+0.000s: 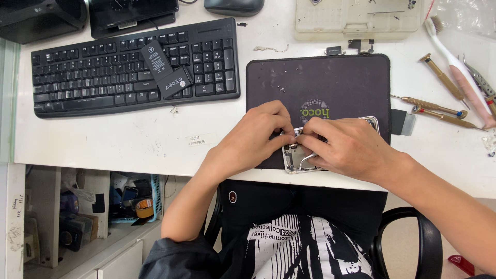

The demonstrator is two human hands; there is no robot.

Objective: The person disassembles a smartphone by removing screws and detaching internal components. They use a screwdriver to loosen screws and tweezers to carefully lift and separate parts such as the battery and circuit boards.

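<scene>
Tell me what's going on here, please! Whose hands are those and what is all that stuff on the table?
The camera sits on a person's head and looks down, so you see that person's own two hands. The left hand and the right hand meet over an opened phone with its insides showing. The fingers of both hands pinch at something tiny there; it is too small to tell what. The phone lies on a black mat on a white table. To the left is a black keyboard with a flat black phone battery on it. To the right lie brass screwdrivers and a toothbrush. At the top sits a pale plastic parts box.
</scene>
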